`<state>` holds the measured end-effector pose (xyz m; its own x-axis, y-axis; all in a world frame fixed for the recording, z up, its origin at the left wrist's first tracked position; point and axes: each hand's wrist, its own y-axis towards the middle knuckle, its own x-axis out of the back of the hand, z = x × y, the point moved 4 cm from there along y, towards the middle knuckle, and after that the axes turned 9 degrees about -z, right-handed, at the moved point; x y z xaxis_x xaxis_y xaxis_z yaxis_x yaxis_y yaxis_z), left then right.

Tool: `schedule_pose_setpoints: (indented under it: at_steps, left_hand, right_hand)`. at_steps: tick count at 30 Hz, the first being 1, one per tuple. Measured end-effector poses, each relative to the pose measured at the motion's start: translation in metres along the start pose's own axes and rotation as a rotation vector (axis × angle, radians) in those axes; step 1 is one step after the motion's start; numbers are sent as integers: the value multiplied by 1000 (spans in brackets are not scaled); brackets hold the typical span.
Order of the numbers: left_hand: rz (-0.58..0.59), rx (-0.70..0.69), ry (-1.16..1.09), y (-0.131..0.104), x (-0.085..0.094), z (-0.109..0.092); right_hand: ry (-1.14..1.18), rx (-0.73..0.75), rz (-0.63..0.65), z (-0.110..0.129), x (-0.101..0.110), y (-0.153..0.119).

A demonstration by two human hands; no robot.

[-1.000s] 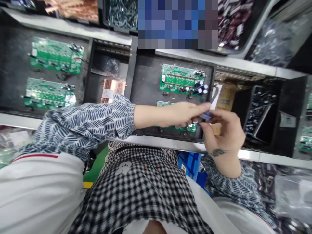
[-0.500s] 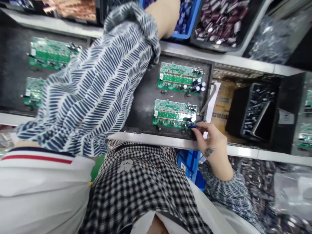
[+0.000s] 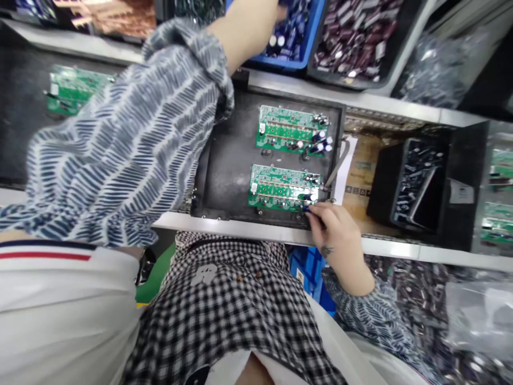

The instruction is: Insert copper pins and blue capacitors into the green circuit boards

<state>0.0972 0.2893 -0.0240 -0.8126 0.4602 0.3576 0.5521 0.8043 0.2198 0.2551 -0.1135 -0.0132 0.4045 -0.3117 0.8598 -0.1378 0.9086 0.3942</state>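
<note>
My right hand [image 3: 337,235] is at the lower right corner of the nearer green circuit board [image 3: 276,188]. Its thumb and fingertips pinch a small blue capacitor [image 3: 306,208] against the board edge. My left hand [image 3: 256,24] reaches over the blue bin [image 3: 298,63] of loose blue capacitors [image 3: 289,37]. Its fingers are blurred and partly cut off by the top of the picture, so their grip is unclear. Behind the nearer board lies a second circuit board [image 3: 292,131], with several blue capacitors standing at its right end.
Both boards rest in a black tray [image 3: 224,160]. A bin of maroon capacitors [image 3: 356,40] adjoins the blue bin. To the right are a black box of dark parts [image 3: 419,182] and a cardboard sheet [image 3: 363,171]. Another circuit board [image 3: 70,88] lies at the left.
My left hand has shifted left and slightly down over the blue bin. My right hand stays at the board corner with the capacitor, now lower and closer against the board.
</note>
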Motion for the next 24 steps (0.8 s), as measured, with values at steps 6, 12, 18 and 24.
schedule_pose_setpoints:
  at_steps: [6,12,18,24]
  left_hand:
    - [108,-110,324,-91,-49,-91]
    - [344,-150,118,-170,-118,-136]
    - [340,-9,-113,-175,-148,-133]
    - [219,684,-533,-170,-148,-107]
  right_hand:
    - [63,-41,-92,2,27,24]
    - [160,-67,-307,1,30,73]
    - [23,-121,-416,-13,40,45]
    - [-21,-112,-49,-26,24,11]
